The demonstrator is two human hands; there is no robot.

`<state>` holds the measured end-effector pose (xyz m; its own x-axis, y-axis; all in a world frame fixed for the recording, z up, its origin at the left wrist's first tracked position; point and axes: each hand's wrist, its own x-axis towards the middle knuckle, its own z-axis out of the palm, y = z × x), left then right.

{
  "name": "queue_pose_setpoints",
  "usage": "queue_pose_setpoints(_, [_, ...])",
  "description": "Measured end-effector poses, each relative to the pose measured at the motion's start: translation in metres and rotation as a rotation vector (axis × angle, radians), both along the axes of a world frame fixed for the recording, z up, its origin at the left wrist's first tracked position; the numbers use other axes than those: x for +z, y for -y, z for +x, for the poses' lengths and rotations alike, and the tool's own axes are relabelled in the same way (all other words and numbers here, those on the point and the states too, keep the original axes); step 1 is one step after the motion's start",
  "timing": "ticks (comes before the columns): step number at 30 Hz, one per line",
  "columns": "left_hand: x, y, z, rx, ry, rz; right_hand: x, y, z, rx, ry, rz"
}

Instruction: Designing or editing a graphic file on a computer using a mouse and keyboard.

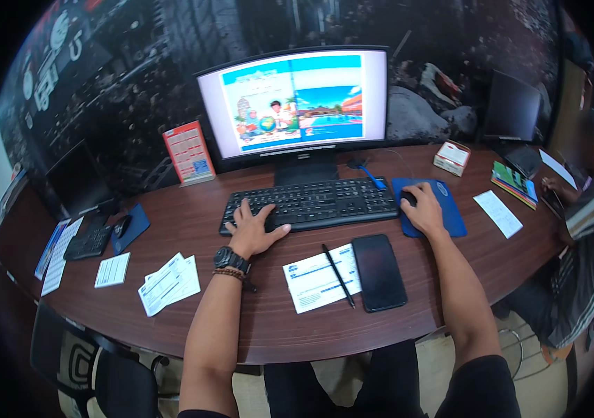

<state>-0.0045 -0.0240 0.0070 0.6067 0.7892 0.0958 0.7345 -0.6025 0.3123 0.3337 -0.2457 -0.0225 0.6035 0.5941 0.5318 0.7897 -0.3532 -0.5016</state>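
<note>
My left hand (253, 228) rests with spread fingers on the left part of a black keyboard (339, 202). A dark watch (231, 258) and a beaded bracelet circle that wrist. At the keyboard's right, my right hand (424, 209) is closed over a dark computer mouse (408, 199) on a blue mouse pad (453, 219); the hand covers most of the mouse. Behind the keyboard a monitor (208, 104) shows a colourful two-part page layout. Between my forearms lie a printed paper slip (307, 285), a black pen (339, 276) across it, and a black phone (379, 272).
Loose slips (169, 284), a paper pad (112, 270) and a second keyboard (88, 242) lie leftward. A red desk calendar (189, 153) stands by the monitor. To the right are a small box (451, 158), a white sheet (497, 214), booklets (514, 184) and a seated person (589, 230).
</note>
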Motion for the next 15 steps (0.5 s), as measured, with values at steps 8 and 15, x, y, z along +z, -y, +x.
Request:
queue_pose_setpoints(8, [-0.013,-0.020,-0.011,0.179,0.155,0.115,0.000,0.001,-0.004,0.022,-0.001,0.000])
queue_pose_setpoints(15, [-0.020,-0.022,-0.013,0.180,0.189,0.135,-0.005,0.002,-0.001,0.014,0.020,-0.009])
